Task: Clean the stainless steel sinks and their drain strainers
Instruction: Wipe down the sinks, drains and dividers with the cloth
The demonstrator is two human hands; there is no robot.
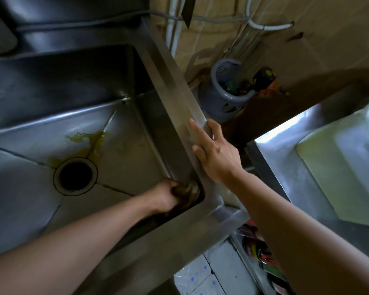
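Fingers [175,189] of the left hand [165,195] curl round a dark scrubber [190,191] in the sink [119,145] corner, so I'd press harder while the right hand [215,154], spread flat on the rim, braces.

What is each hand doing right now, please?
Left hand: closed, gripping a dark scrubbing pad in the sink's near right corner.
Right hand: open, fingers straight, resting on the sink rim.
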